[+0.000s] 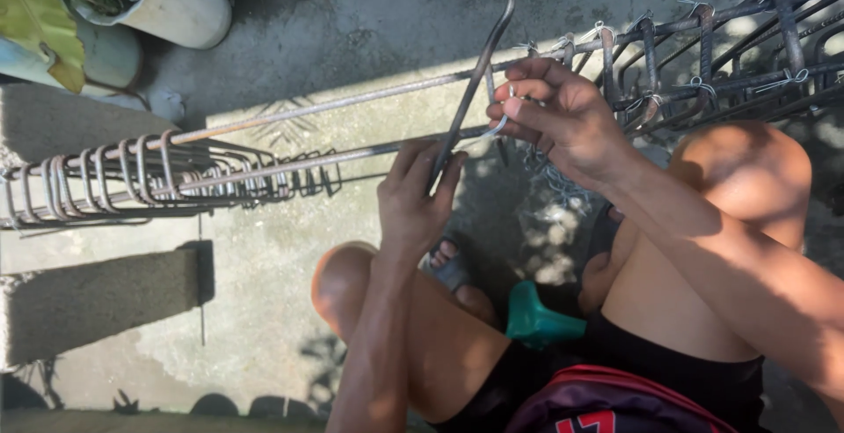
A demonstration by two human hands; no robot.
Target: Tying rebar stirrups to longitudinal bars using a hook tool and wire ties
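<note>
Wire (498, 125) half-hidden under right hand (563, 116)

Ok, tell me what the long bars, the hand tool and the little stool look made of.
Long bars: steel, likely; dull brown-grey, rusty-looking.
Hand tool in the left hand: dark metal, smooth, bent tip.
Stool: probably plastic; even teal, moulded.

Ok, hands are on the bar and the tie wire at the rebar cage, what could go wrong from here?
1. The right hand pinches thin tie wire with bare fingers; a loose wire end could prick them.
2. The left hand grips the long steel bar only at its lower end; if it slips off the cage rods, it may swing.
3. The sandalled foot sits right under the work.
</note>
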